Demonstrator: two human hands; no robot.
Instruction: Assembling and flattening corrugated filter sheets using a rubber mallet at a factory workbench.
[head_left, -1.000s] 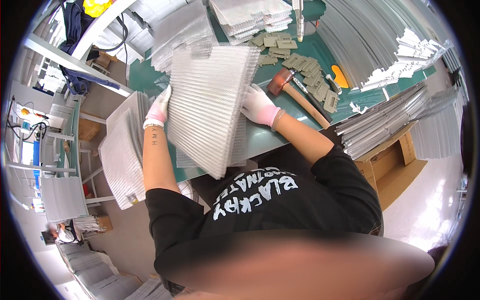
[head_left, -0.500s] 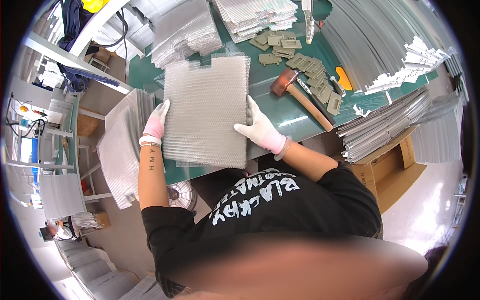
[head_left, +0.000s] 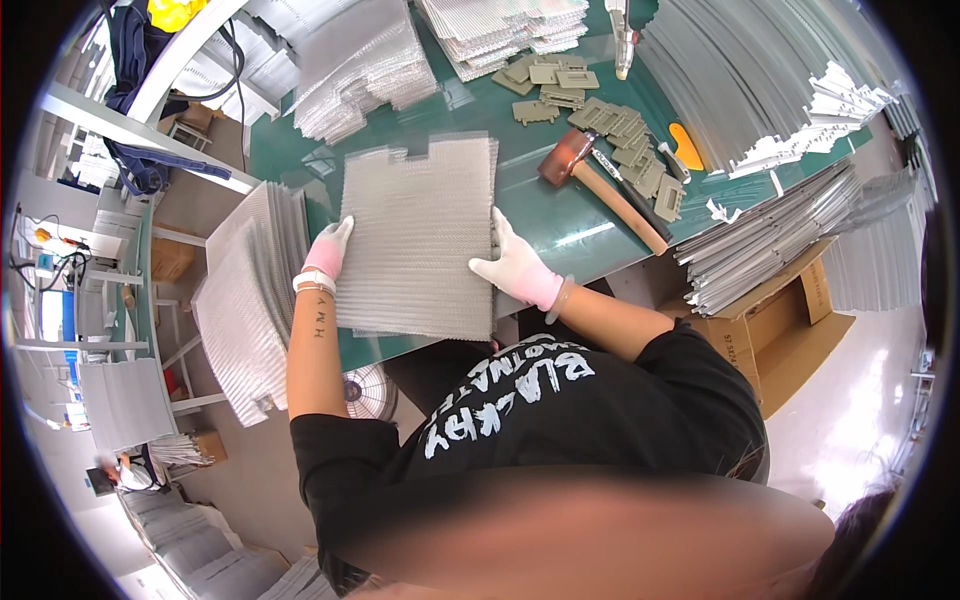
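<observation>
Both gloved hands grip the ribbed sheet stack (head_left: 418, 240) flat on the green counter (head_left: 560, 215); left hand (head_left: 326, 255) and right hand (head_left: 515, 265) hold opposite edges; a mallet (head_left: 600, 185) lies near.

brown cardboard box (head_left: 770, 325) under bench's right end, open

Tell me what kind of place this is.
Likely a factory assembly bench: stacks of finned metal sheets beside a green work table, a mallet, and the gloved left hand and right hand gripping one sheet.
</observation>
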